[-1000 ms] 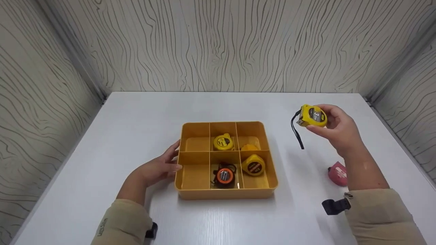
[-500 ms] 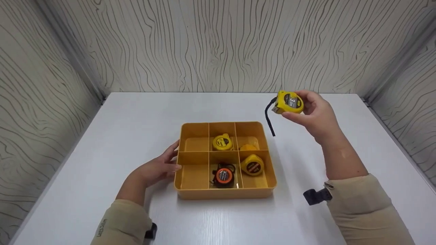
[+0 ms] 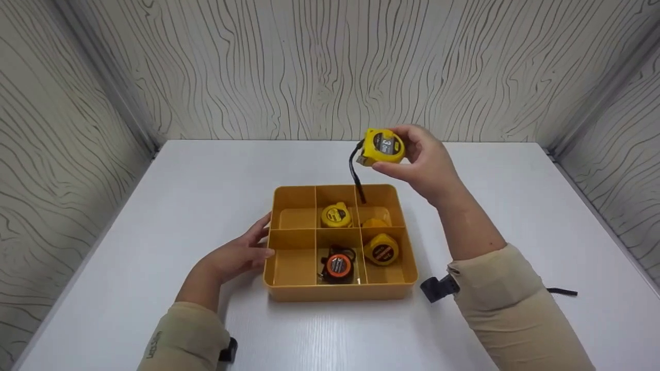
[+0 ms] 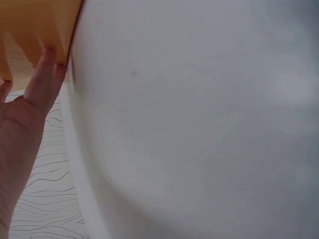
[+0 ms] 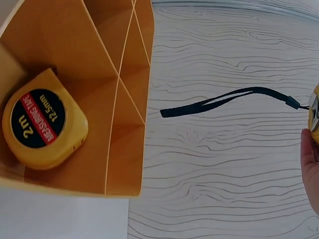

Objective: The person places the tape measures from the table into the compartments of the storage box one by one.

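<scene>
My right hand (image 3: pixel 430 165) pinches a yellow tape measure (image 3: pixel 384 147) marked 3 between thumb and fingers, held up above the far right part of an orange six-compartment box (image 3: pixel 340 293). A black wrist strap (image 5: pixel 224 99) dangles from it. My left hand (image 3: pixel 240 257) rests against the box's left side; in the left wrist view its fingers (image 4: pixel 42 79) lie straight on the outer wall. Inside the box, a yellow tape measure (image 3: pixel 336 215) sits back middle, an orange-yellow one (image 3: pixel 376 223) back right, mostly hidden, a black-and-orange one (image 3: pixel 339 265) front middle, and a 2m one (image 3: pixel 382 249) front right.
The box stands on a white table (image 3: pixel 206 170), with a wood-patterned panel (image 3: pixel 319 67) behind it and more at both sides. A black strap (image 3: pixel 562 291) pokes out beyond the right sleeve; whatever it belongs to is hidden.
My right hand has carried the yellow tape measure leftward and up, from right of the box to over its far right. The right forearm now covers the pink tape measure. The left hand stays put.
</scene>
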`<act>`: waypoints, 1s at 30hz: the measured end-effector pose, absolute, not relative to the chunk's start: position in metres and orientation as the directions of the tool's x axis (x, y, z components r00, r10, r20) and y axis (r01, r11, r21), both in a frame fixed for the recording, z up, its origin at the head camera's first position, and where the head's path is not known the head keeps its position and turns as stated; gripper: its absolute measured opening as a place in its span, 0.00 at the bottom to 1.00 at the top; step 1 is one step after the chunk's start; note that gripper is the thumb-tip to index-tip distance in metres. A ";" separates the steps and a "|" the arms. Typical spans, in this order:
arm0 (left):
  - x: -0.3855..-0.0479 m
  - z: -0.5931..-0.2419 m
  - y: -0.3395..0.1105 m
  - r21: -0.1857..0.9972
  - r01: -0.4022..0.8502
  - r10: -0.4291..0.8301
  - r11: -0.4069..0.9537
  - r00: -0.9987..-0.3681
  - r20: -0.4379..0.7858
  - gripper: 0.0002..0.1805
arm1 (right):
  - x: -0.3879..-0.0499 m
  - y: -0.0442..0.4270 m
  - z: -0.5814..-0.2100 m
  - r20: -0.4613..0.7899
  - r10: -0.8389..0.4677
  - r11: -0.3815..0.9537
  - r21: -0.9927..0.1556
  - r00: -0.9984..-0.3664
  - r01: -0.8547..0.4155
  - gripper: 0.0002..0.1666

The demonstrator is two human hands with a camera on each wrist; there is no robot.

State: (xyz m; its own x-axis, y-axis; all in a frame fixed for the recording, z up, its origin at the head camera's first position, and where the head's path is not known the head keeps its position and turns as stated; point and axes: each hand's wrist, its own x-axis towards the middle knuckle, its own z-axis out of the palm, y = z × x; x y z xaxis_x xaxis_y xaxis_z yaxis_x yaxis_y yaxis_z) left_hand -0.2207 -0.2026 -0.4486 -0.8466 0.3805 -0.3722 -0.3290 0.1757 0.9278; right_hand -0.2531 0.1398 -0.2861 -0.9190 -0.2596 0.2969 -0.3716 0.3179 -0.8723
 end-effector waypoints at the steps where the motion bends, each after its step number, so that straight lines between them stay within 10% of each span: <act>1: -0.221 -0.448 -0.202 0.929 -0.328 0.385 0.172 -0.846 -0.370 0.49 | -0.254 0.135 -0.286 0.291 -0.265 0.319 -0.873 -0.919 -0.368 0.39; 30: -0.219 -0.447 -0.198 0.916 -0.351 0.367 0.194 -0.840 -0.400 0.47 | -0.262 0.042 -0.313 0.189 -0.351 0.377 -0.868 -0.917 -0.324 0.38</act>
State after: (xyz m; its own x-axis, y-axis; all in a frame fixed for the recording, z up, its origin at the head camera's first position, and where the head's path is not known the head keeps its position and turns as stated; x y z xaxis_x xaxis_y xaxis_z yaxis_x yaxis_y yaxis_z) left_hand -0.2190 -0.1975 -0.4467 -0.8400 0.3666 -0.4000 -0.3513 0.1944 0.9158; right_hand -0.2617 0.0415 -0.3134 -0.9169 -0.3512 0.1895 -0.3238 0.3774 -0.8676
